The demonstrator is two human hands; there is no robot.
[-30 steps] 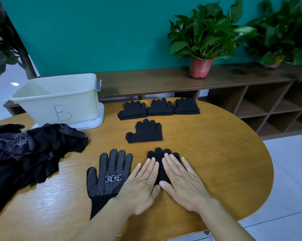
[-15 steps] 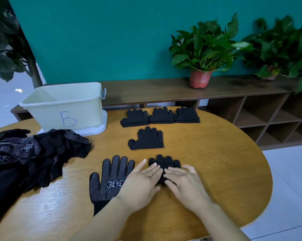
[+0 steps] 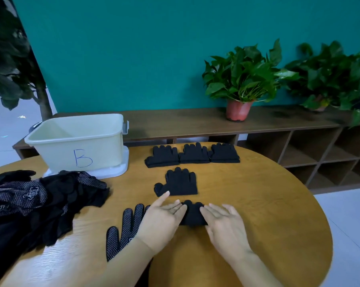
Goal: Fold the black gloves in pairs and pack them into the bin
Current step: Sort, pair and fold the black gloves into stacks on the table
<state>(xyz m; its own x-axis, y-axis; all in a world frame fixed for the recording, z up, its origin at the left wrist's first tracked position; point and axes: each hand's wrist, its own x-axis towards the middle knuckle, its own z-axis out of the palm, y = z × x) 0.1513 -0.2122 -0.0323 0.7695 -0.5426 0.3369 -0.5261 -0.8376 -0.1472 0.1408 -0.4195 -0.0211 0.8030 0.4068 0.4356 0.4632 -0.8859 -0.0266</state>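
Note:
A folded black glove [image 3: 192, 213] lies on the wooden table [image 3: 257, 204] between my hands. My left hand [image 3: 161, 219] presses its left edge and my right hand [image 3: 223, 223] its right edge, fingers flat. A flat dotted glove [image 3: 124, 227] lies under my left wrist. Another folded glove [image 3: 178, 182] sits just beyond. Three folded pairs [image 3: 192, 154] form a row at the back. A heap of loose black gloves [image 3: 40, 201] lies at the left. The pale bin marked B [image 3: 79, 141] stands at the back left.
The bin rests on its white lid [image 3: 112, 169]. Behind the table runs a low wooden shelf [image 3: 278, 125] with a potted plant [image 3: 240, 79] and a second plant [image 3: 328, 77]. The table's rounded edge falls away at the right.
My hands have slid apart from on top of the folded glove to its two sides, uncovering more of it. The view has tilted up a little.

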